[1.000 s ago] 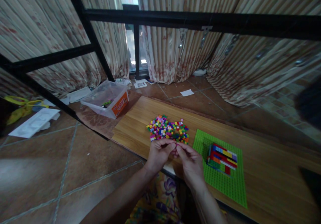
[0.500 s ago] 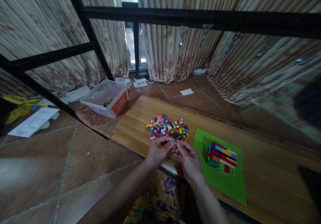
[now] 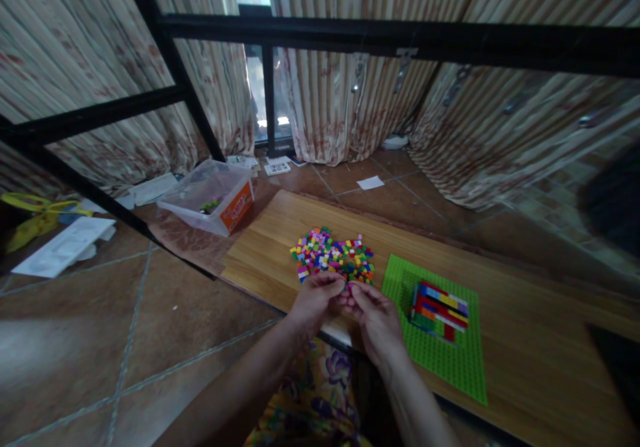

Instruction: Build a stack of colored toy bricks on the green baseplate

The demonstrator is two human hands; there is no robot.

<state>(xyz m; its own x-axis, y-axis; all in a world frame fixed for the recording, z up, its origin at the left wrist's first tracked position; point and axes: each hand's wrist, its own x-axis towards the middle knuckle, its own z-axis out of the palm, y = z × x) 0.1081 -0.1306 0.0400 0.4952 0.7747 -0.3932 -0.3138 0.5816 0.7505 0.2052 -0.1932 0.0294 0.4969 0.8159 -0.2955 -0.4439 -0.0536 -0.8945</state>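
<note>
My left hand and my right hand meet at the near edge of the wooden table, fingertips pinched together. A tiny pink toy brick shows between the thumbs, with a speck of green beside it; the fingers cover most of both. Just beyond the hands lies a heap of small multicoloured toy bricks. To the right, a green baseplate carries a low block of bricks in red, blue, yellow, orange, green and white.
A clear plastic box with an orange label stands past the table's left end, a few bricks inside. White moulded trays lie on the tiled floor at left. A black metal frame crosses above the wooden table, before striped curtains.
Both hands stay together in nearly the same spot while the fingers shift the small pieces. A teal-green piece showed between the thumbs half a second ago; pink shows there now.
</note>
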